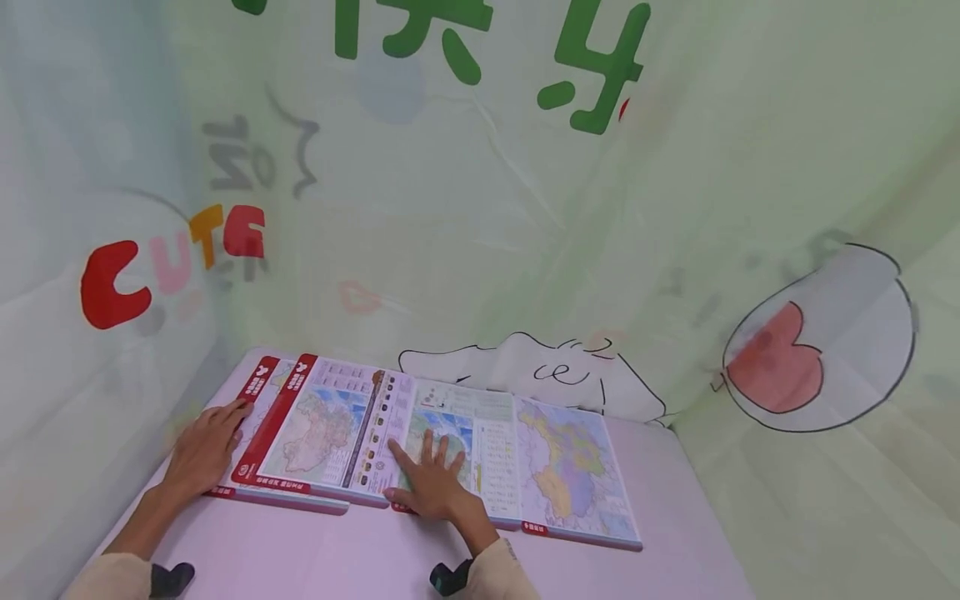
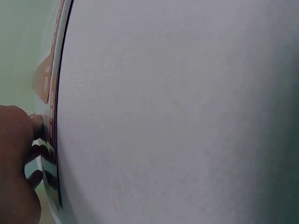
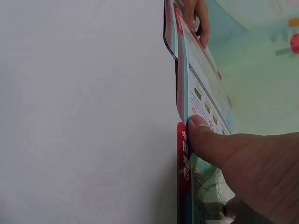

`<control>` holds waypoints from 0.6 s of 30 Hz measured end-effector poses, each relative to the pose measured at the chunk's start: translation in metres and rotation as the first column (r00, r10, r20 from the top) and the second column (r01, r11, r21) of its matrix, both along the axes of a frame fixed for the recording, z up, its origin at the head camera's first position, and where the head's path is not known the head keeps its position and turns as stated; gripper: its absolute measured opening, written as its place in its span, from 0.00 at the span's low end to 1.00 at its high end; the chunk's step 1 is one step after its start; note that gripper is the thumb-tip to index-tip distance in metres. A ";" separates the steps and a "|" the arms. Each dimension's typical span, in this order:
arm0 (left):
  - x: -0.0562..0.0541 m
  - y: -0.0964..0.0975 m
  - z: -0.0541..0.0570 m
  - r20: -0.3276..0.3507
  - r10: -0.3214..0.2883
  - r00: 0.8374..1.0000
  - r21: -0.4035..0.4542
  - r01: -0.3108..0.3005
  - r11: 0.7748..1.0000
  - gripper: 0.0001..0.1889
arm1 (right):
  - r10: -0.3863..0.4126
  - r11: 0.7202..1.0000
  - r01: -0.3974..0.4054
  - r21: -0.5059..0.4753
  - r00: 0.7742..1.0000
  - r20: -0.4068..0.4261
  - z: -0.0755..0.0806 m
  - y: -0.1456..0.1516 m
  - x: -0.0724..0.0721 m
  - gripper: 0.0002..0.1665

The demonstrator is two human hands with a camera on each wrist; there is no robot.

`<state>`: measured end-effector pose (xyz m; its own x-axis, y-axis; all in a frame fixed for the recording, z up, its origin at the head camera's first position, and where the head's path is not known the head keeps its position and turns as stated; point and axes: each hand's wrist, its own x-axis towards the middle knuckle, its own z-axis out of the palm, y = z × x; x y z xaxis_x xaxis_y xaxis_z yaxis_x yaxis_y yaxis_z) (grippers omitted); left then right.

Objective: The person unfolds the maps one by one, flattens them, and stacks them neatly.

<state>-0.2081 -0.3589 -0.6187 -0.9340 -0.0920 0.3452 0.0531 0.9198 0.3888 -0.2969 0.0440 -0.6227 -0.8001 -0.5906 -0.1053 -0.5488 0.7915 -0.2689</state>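
Flat, open-fingered, both hands' grip (image 1: 204, 447) (image 1: 431, 483) presses four overlapping map sheets (image 1: 322, 433).

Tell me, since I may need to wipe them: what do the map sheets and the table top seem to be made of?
The map sheets look like glossy, probably laminated paper or thin card: bright print, red borders, and thin stiff edges in the right wrist view. The table top looks like pale pink matte laminate or plastic; its surface shows a fine grain close up. Neither is certain.

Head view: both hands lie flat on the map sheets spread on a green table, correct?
Not quite: the table is pale pink, not green, as the head view shows. The left hand and right hand do lie flat on the map sheets.
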 end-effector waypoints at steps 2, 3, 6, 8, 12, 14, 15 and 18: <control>0.002 -0.001 0.002 -0.007 -0.009 1.000 -0.009 0.009 1.000 0.34 | 0.008 1.000 -0.008 0.004 1.000 0.011 0.002 -0.001 0.000 0.51; 0.003 -0.001 0.002 -0.012 -0.013 1.000 -0.014 0.013 1.000 0.34 | 0.009 1.000 -0.009 0.000 1.000 0.021 0.004 -0.001 0.000 0.51; 0.007 0.000 0.006 -0.012 -0.019 1.000 -0.015 0.019 1.000 0.35 | 0.008 1.000 -0.007 -0.009 0.999 0.048 0.006 0.000 -0.002 0.51; 0.011 0.002 0.006 -0.011 -0.016 1.000 -0.013 0.016 1.000 0.36 | 0.007 1.000 -0.006 -0.018 0.998 0.069 0.006 0.000 -0.002 0.52; 0.022 0.005 0.004 -0.034 -0.007 0.999 -0.019 0.006 1.000 0.36 | 0.012 1.000 -0.010 -0.030 0.997 0.078 0.004 0.000 -0.003 0.52; 0.028 0.006 0.005 -0.042 -0.005 0.999 -0.029 0.004 1.000 0.36 | 0.016 0.999 -0.013 -0.029 0.997 0.077 0.004 0.000 -0.002 0.52; 0.030 0.008 0.006 -0.044 -0.005 0.999 -0.037 0.003 0.999 0.36 | 0.017 0.999 -0.015 -0.031 0.997 0.072 0.005 0.000 -0.002 0.51; 0.039 0.012 0.010 -0.031 -0.002 1.000 -0.056 0.001 0.998 0.36 | 0.018 1.000 -0.017 -0.023 0.997 0.074 0.007 0.001 -0.001 0.51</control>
<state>-0.1692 -0.3466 -0.6089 -0.9230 -0.0703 0.3784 0.0656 0.9401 0.3346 -0.2981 0.0448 -0.6161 -0.7802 -0.6072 -0.1503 -0.5405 0.7753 -0.3268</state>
